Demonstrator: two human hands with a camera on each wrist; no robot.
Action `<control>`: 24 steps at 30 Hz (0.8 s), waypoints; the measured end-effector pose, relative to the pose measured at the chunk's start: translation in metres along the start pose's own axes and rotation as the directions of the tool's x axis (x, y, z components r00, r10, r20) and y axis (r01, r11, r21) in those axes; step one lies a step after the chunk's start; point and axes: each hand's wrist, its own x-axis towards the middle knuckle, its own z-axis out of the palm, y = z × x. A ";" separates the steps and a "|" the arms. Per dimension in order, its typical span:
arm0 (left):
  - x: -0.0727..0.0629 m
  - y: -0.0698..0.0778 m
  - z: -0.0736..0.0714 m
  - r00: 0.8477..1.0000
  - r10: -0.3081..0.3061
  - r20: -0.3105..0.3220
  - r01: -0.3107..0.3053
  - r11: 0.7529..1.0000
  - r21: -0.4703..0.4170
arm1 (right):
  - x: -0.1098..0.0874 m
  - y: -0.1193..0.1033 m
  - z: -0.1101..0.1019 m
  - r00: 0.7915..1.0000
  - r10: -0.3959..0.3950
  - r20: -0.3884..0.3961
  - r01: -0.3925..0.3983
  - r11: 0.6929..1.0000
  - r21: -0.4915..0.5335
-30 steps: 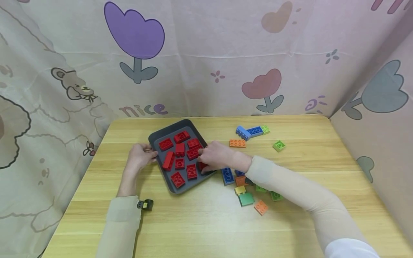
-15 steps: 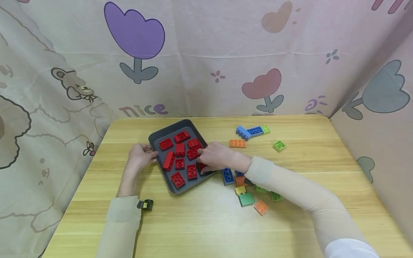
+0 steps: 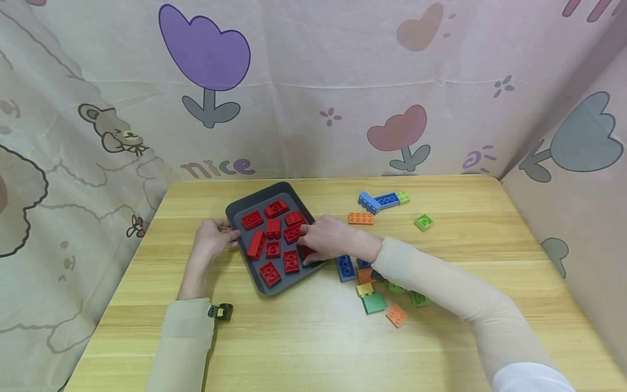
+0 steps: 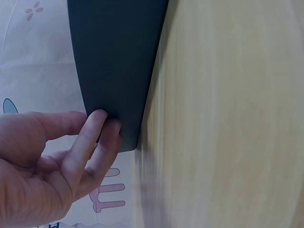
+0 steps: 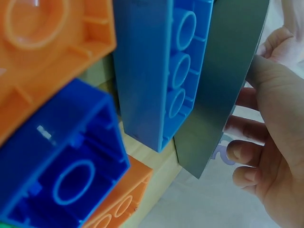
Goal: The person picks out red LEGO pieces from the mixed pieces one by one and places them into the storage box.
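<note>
A dark grey tray (image 3: 281,288) stands slanted on the table, with several red building bricks (image 3: 269,274) spread inside it. On its left side my left hand (image 3: 211,238) pinches the rim; in the left wrist view its fingertips (image 4: 112,127) lie against the outer wall. My right hand (image 3: 330,238) reaches over the right wall, thumb and fingers bent around a red brick (image 3: 306,251) near the tray's right corner. Most of that brick is hidden under the hand. In the right wrist view the tray wall (image 5: 228,71) covers the fingertips.
Right of the tray lie a blue brick (image 3: 345,268), a yellow brick (image 3: 364,289), a green brick (image 3: 374,303) and an orange brick (image 3: 397,315), partly under my right forearm. Farther back are a long orange brick (image 3: 360,218), joined blue bricks (image 3: 387,200) and a lime brick (image 3: 423,221).
Almost nothing differs. My right thumb has shifted very slightly left inside the tray; the left hand, the tray and the other bricks stay in place.
</note>
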 end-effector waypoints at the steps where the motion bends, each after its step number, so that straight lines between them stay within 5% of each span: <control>1: 0.000 0.000 0.000 1.000 0.001 0.000 -0.001 1.000 0.001 | 0.000 0.001 0.000 1.000 0.002 -0.002 -0.002 1.000 0.000; 24: 0.000 -0.001 0.000 1.000 0.002 -0.001 -0.002 1.000 0.012 | -0.047 0.026 -0.012 0.975 0.116 -0.189 -0.090 0.986 0.139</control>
